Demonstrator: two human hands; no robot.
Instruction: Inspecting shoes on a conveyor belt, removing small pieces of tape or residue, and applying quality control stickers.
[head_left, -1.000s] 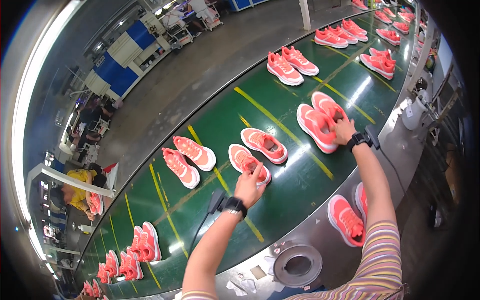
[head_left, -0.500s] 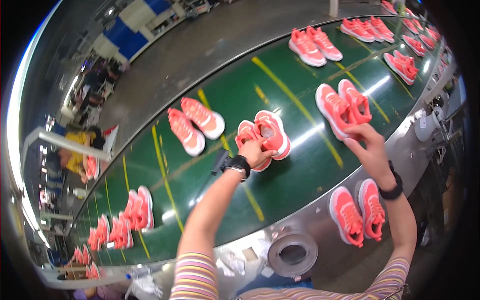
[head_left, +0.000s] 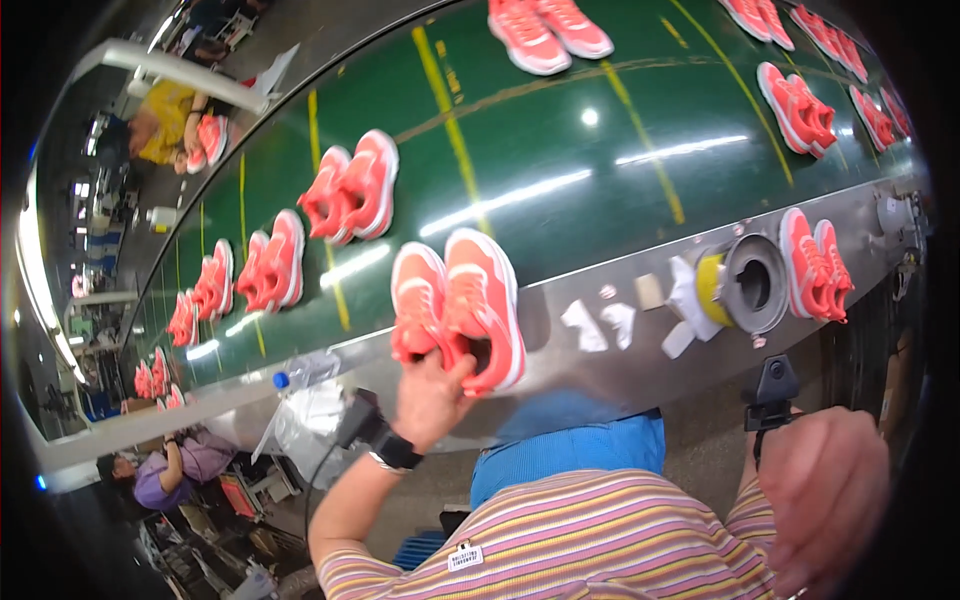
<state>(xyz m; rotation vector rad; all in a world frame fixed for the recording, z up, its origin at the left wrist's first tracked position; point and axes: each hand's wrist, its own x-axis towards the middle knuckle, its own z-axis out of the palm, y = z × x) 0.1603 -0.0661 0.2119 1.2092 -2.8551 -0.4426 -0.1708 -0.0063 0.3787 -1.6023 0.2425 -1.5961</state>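
A pair of coral sneakers with white soles [head_left: 482, 290] lies side by side at the near edge of the green belt, toes pointing away. My left hand [head_left: 432, 398] grips the pair at the heels, its fingers at the shoe openings. At the lower right, close to my body, my right hand [head_left: 825, 490] hangs in the air, smeared by motion. Its fingers do not show clearly, nor whether they hold anything. Another pair of coral sneakers [head_left: 805, 265] stands on the metal ledge beyond that hand.
More sneaker pairs [head_left: 350, 190] rest along the green conveyor belt [head_left: 540, 200]. The metal ledge [head_left: 560, 370] carries a roll of yellow tape [head_left: 711, 290], a round metal dish [head_left: 755, 285], paper scraps [head_left: 585, 325] and a plastic bottle [head_left: 305, 370]. Other people sit at the left.
My view has turned, and my left hand has drawn a sneaker pair to the belt's near edge. My right hand has left the other pair and pulled back toward my body.
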